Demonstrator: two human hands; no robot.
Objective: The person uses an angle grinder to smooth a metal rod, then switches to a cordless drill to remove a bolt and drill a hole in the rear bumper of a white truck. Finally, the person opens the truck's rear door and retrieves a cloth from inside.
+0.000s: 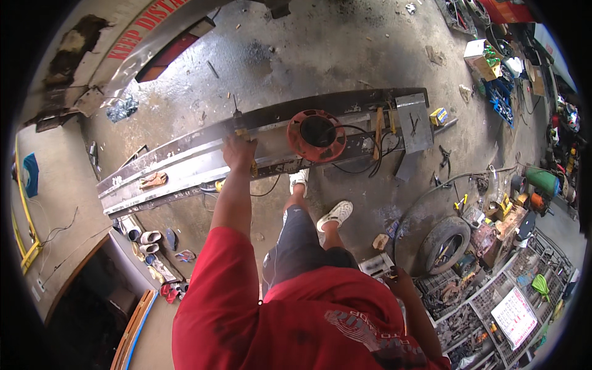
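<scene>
My left hand [239, 153] reaches onto a long grey metal beam [203, 157] lying across the floor ahead. Its fingers close on a narrow yellow-and-black tool [241, 132] that crosses the beam, perhaps a clamp; my hand covers its middle. To the right on the beam sits a red round reel [297, 145] with a dark centre and a black cable. A brown-orange glove or rag [153, 180] lies on the left part. My right hand [402, 283] hangs low at my right side, beside a pale grey boxy object [376, 265]; its fingers are small and shadowed.
A flat metal plate [415, 123] lies over the beam's right end. A tyre [445, 245] and wire crates [524, 293] of parts stand at right. Shoes [150, 243] line the lower left. A cardboard box [482, 60] stands far right. Hoses cross the floor.
</scene>
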